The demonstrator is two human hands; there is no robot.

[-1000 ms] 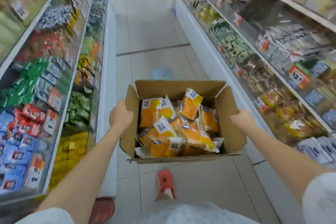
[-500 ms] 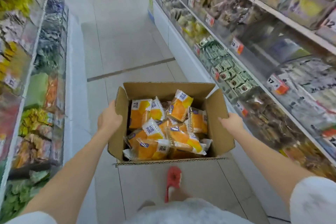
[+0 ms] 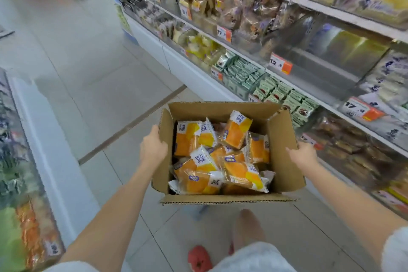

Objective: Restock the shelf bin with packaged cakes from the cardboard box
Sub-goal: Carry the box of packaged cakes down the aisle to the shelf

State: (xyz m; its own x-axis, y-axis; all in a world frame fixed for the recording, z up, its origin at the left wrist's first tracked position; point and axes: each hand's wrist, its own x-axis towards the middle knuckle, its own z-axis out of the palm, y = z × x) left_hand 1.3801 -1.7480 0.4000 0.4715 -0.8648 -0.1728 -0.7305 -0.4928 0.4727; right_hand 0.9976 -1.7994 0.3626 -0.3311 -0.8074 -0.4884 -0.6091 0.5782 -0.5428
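Closest in, a red slipper [image 3: 199,259] is on the pale tiled floor [image 3: 88,86]. Just past it, two bare arms hold a brown cardboard box [image 3: 284,161] up in the air, in the middle of a shop aisle. The left hand [image 3: 153,148] grips the box's left wall and the right hand [image 3: 303,155] grips its right wall; the fingers wrap out of sight, so how they lie cannot be told. The flaps are open. Inside is a jumbled pile of packaged cakes [image 3: 220,157], in shiny orange and yellow wrappers with white ends. Farther off on the right, shelves [image 3: 309,93] carry green packets [image 3: 273,93], brown wrapped snacks and orange price tags [image 3: 280,64].
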